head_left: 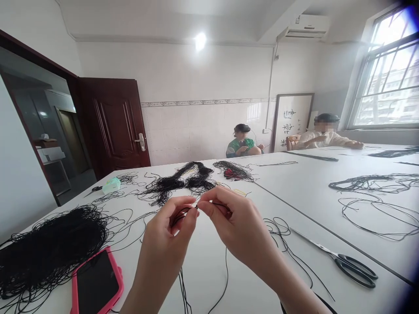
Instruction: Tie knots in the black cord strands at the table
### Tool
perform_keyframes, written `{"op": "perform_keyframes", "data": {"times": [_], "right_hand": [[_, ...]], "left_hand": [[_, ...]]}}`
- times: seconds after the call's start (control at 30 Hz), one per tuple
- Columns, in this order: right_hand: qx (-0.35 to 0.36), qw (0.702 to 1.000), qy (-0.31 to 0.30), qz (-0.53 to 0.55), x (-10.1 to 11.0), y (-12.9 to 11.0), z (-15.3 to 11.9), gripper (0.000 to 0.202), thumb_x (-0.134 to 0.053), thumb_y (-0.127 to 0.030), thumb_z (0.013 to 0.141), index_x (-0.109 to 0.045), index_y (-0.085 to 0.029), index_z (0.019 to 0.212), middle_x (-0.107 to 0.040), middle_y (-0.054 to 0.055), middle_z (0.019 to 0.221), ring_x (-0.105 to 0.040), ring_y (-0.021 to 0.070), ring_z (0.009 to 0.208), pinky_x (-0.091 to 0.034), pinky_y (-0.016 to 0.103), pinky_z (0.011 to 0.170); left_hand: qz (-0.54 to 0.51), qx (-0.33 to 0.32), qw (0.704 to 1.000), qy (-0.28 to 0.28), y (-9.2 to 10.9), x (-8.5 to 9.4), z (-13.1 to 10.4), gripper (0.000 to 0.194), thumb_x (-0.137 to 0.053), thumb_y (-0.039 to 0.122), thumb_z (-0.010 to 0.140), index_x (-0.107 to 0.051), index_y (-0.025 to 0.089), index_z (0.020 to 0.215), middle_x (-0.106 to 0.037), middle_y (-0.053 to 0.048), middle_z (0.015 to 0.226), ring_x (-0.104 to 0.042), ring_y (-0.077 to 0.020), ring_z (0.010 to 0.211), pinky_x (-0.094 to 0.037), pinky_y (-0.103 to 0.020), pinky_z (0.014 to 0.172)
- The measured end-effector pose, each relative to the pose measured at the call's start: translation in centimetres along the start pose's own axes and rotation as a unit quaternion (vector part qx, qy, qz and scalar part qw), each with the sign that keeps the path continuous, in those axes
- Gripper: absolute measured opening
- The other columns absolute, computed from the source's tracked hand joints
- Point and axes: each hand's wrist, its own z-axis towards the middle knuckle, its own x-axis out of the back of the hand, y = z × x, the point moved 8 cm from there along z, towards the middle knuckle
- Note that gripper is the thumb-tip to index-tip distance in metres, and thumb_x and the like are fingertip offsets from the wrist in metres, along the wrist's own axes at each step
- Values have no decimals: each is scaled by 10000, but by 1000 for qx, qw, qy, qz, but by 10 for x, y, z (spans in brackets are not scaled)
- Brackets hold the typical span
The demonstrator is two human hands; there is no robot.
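Note:
Thin black cord (pixel 182 213) runs between my two hands above the white table (pixel 209 266). My left hand (pixel 172 231) pinches it between thumb and forefinger, with loops inside the curled fingers. The thumb and forefinger of my right hand (pixel 234 218) grip the cord at nearly the same spot, so the fingertips almost meet. Several cord ends hang below my hands toward the table's front. What exactly lies between the fingertips is too small to make out.
Left: a large black cord bundle (pixel 55 244) and a pink-cased phone (pixel 97 281). Right: scissors (pixel 350 264) and loose cord coils (pixel 382 213). Ahead lie more cord heaps (pixel 193 176) and a pale green object (pixel 111 186). Two people (pixel 244 141) sit at the far side.

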Motion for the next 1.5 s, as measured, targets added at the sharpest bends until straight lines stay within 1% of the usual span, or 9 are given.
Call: {"op": "perform_keyframes", "data": {"times": [0.37, 0.63, 1.03, 1.17, 1.23, 1.3, 1.37, 1.43, 1.5], "right_hand": [[-1, 1000, -6, 1, 2, 1, 2, 167, -520, -194, 843, -577, -203, 687, -407, -61, 525, -311, 64, 474, -267, 186, 455], [-17, 1000, 1, 13, 4, 4, 3, 175, -509, -203, 848, -567, -203, 682, -357, -64, 504, -280, 63, 461, -246, 176, 421], [4, 999, 46, 10, 13, 0, 1, 169, -512, -193, 841, -566, -187, 682, -363, -62, 484, -303, 60, 446, -267, 174, 402], [7, 998, 28, 47, 14, 1, 4, 216, -485, -243, 865, -556, -181, 671, -397, -55, 500, -329, 58, 450, -288, 177, 416], [14, 996, 31, 78, 17, 2, 6, 268, -449, -325, 898, -594, -187, 721, -503, -31, 592, -427, 64, 513, -358, 181, 474], [24, 994, 57, 94, 23, 2, 7, 279, -433, -380, 912, -633, -204, 828, -586, -5, 743, -520, 83, 647, -418, 196, 565], [31, 992, 45, 118, 21, 1, 7, 225, -462, -352, 906, -640, -214, 914, -616, 8, 840, -559, 100, 760, -456, 214, 652], [45, 980, -42, 189, 6, -6, 6, 186, -482, -289, 898, -640, -200, 941, -630, 22, 890, -584, 114, 830, -483, 241, 730], [48, 950, -140, 276, -12, -15, 2, 162, -502, -244, 885, -638, -175, 939, -628, 37, 899, -593, 125, 858, -494, 261, 769]], "left_hand": [[-28, 27, 999, 11, 5, -2, -5, 193, -613, 405, 749, -613, 214, 725, -415, 59, 540, -322, -63, 512, -267, -156, 459], [-82, 45, 996, 6, 3, -3, -4, 179, -606, 376, 733, -571, 207, 684, -530, 46, 630, -353, -60, 544, -287, -156, 480], [-122, 44, 990, -61, 1, -12, -4, 220, -613, 379, 753, -564, 194, 645, -454, 43, 588, -313, -66, 546, -260, -176, 493], [-150, 44, 983, -100, -4, -15, -1, 237, -626, 406, 771, -566, 202, 667, -456, 44, 604, -322, -67, 552, -270, -180, 503], [-209, 31, 971, -109, -4, -14, 0, 224, -650, 425, 763, -586, 218, 702, -536, 33, 695, -422, -71, 642, -335, -168, 571], [-289, 9, 951, -111, -1, -13, 0, 214, -676, 442, 744, -609, 239, 724, -611, 25, 896, -511, -90, 892, -387, -156, 701], [-358, -5, 926, -119, 1, -13, -2, 219, -702, 453, 719, -621, 250, 704, -600, 44, 1127, -436, -108, 1176, -392, -153, 826], [-417, -1, 899, -136, 3, -17, -5, 230, -725, 450, 694, -618, 250, 657, -549, 78, 1264, -334, -116, 1309, -391, -170, 901], [-471, 9, 867, -161, 4, -24, -9, 215, -740, 438, 676, -623, 261, 637, -510, 109, 1326, -322, -126, 1335, -412, -187, 916]]}}
